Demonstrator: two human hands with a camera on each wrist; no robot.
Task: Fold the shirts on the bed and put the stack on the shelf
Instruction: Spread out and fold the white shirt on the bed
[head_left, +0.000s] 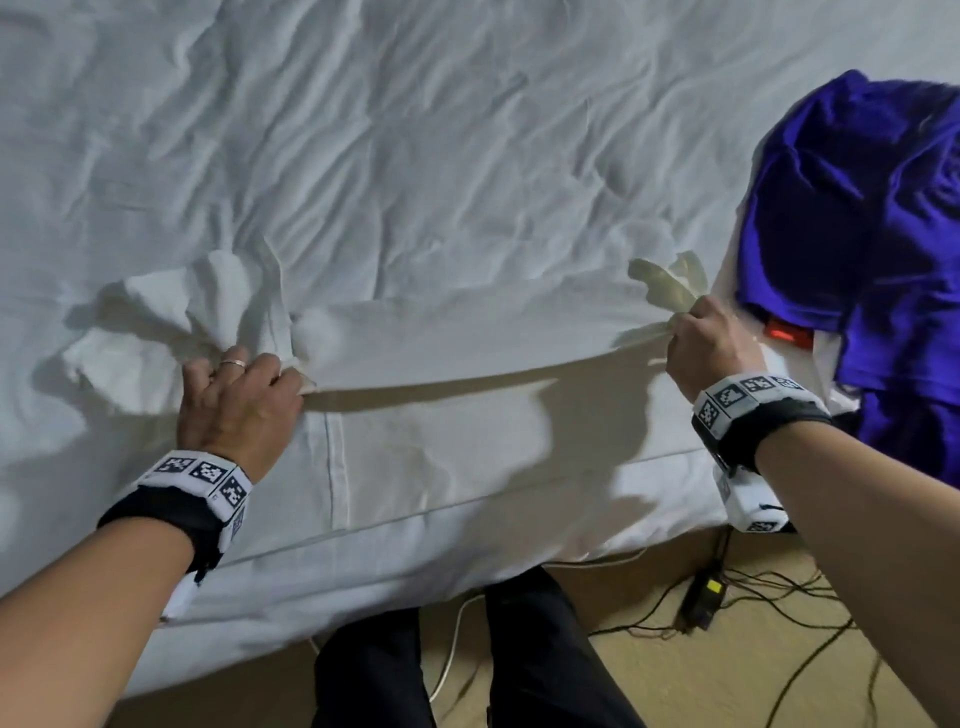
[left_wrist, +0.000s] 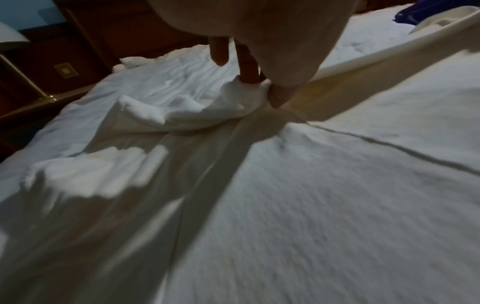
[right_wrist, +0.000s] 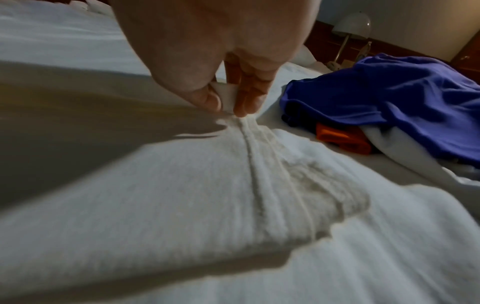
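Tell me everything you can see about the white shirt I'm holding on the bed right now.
The white shirt is plain, soft knit cloth with a stitched seam. It lies across the near edge of the bed, pulled taut between both hands. The left hand pinches it beside a crumpled sleeve; the right hand pinches it beside the other bunched sleeve, near the blue shirt. Its lower part drapes over the bed's edge.

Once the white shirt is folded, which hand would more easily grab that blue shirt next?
Probably the right hand. It pinches the white shirt right beside the blue shirt, which lies at the bed's right side. The left hand grips the shirt's far end, well away from it.
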